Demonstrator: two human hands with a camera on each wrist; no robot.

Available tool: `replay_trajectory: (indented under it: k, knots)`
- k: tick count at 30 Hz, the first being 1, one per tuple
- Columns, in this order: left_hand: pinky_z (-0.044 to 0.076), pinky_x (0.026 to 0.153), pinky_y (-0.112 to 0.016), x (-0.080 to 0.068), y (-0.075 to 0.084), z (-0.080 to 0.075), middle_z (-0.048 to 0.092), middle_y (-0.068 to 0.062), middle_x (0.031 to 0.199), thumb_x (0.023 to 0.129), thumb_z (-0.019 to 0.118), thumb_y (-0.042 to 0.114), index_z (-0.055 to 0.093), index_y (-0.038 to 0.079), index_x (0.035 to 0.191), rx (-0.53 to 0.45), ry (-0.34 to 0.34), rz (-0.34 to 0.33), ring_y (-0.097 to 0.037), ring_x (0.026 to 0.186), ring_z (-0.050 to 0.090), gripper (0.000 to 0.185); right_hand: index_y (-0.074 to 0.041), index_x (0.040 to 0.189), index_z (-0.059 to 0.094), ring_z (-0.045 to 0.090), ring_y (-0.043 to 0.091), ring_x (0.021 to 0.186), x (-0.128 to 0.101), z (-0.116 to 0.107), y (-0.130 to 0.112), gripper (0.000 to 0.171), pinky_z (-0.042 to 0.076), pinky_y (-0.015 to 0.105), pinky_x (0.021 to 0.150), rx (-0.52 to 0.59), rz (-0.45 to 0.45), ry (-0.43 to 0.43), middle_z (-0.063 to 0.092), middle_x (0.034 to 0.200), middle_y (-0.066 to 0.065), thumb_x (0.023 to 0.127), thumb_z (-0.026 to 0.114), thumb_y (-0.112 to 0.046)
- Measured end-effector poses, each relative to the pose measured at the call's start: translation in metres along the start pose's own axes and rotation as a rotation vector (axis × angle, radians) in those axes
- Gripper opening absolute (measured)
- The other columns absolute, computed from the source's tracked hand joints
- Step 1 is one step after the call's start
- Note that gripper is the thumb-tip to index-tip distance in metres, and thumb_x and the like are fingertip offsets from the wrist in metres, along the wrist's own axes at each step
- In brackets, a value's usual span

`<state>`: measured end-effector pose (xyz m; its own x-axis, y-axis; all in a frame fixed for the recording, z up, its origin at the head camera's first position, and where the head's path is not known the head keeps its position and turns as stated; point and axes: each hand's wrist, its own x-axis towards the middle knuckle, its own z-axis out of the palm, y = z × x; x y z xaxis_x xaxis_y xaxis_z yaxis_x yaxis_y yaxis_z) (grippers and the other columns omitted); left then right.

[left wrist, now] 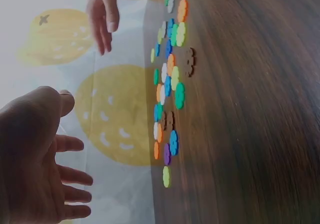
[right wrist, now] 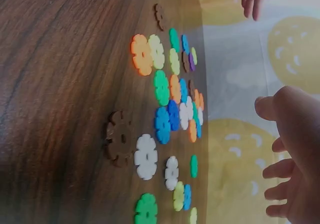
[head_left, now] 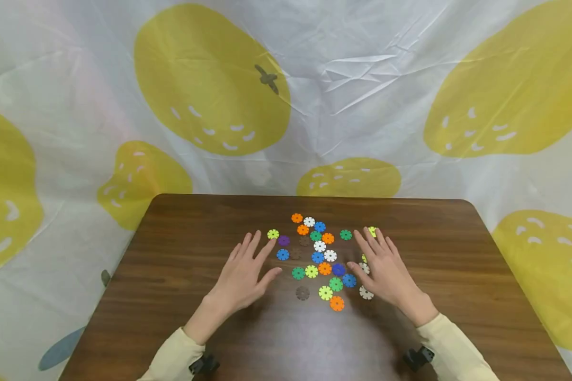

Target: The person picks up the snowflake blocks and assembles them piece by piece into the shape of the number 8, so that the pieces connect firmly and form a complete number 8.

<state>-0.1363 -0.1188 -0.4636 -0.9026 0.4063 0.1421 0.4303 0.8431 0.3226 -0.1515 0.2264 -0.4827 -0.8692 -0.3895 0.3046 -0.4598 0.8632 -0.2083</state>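
Flat notched plastic discs lie loosely spread on the brown table (head_left: 171,275), in orange, white, blue, green, yellow-green, purple and brown. My left hand (head_left: 240,278) is held over the table left of them, fingers spread and holding nothing. Its index fingertip overlaps the edge of a yellow-green disc (head_left: 273,234) in the head view. On the right, my right hand (head_left: 388,270) is likewise spread, with nothing in it. It partly covers a white disc (head_left: 366,292) there. A brown disc (right wrist: 114,141) and a green disc (right wrist: 146,211), hidden in the head view, show in the right wrist view.
Behind the table hangs a pale cloth (head_left: 352,121) printed with yellow fruit. Dark wrist cameras sit at the left sleeve (head_left: 171,357) and the right sleeve (head_left: 453,349). An orange disc (head_left: 337,303) lies nearest the front of the spread.
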Motion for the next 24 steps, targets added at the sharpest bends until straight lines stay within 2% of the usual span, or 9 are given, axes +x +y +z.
replay_trajectory:
  k: [4,7,10,14,18,20,24]
  knots:
    - [0.039,0.115,-0.06,0.006,0.003,0.005,0.043,-0.024,0.155,0.103,0.05,0.049,0.042,0.011,0.154,-0.032,-0.001,0.009,-0.044,0.144,0.041,0.063,0.006,0.143,0.051,0.04,0.056,0.138,-0.003,0.002,0.006,0.064,0.038,0.069,0.108,0.008,-0.033,0.057,0.051,0.145,0.031,0.092,0.072,-0.028]
    - [0.05,0.105,-0.054,0.011,0.008,0.01,0.058,-0.021,0.14,0.105,0.051,0.042,0.052,0.005,0.145,-0.062,0.013,0.048,-0.039,0.128,0.058,0.055,0.007,0.133,0.059,0.05,0.054,0.131,-0.005,0.005,0.01,0.055,0.045,0.068,0.102,0.008,-0.052,0.094,0.062,0.133,0.03,0.088,0.075,-0.02]
    - [0.057,0.095,-0.046,0.016,0.016,0.019,0.066,-0.016,0.126,0.105,0.053,0.035,0.059,0.002,0.136,-0.092,0.017,0.1,-0.032,0.111,0.067,0.046,0.006,0.126,0.063,0.059,0.051,0.12,-0.008,0.009,0.013,0.049,0.05,0.065,0.096,0.0,-0.058,0.115,0.069,0.12,0.027,0.085,0.078,-0.016]
    - [0.06,0.085,-0.038,0.023,0.032,0.034,0.067,-0.012,0.117,0.105,0.055,0.031,0.063,0.003,0.131,-0.112,-0.018,0.153,-0.023,0.099,0.067,0.038,0.005,0.123,0.065,0.066,0.042,0.102,-0.012,0.014,0.016,0.048,0.056,0.057,0.087,-0.016,-0.059,0.118,0.071,0.108,0.022,0.082,0.081,-0.014]
    - [0.059,0.086,-0.033,0.03,0.05,0.048,0.066,-0.01,0.115,0.105,0.055,0.03,0.063,0.004,0.13,-0.123,-0.076,0.177,-0.019,0.098,0.064,0.037,0.004,0.122,0.067,0.065,0.035,0.089,-0.016,0.019,0.017,0.05,0.059,0.05,0.074,-0.005,-0.051,0.113,0.068,0.1,0.018,0.079,0.084,-0.012]
    - [0.057,0.084,-0.03,0.032,0.059,0.055,0.065,-0.008,0.113,0.105,0.055,0.03,0.063,0.004,0.129,-0.121,-0.104,0.195,-0.017,0.096,0.062,0.037,0.003,0.123,0.067,0.065,0.033,0.087,-0.017,0.02,0.017,0.05,0.059,0.049,0.069,0.011,-0.034,0.096,0.067,0.099,0.017,0.079,0.084,-0.012]
    - [0.055,0.083,-0.024,0.038,0.079,0.073,0.064,-0.005,0.114,0.104,0.056,0.03,0.064,0.005,0.13,-0.102,-0.143,0.25,-0.014,0.095,0.06,0.037,0.001,0.125,0.067,0.066,0.032,0.087,-0.018,0.023,0.018,0.049,0.059,0.049,0.068,0.033,0.01,0.04,0.065,0.101,0.016,0.08,0.082,-0.012]
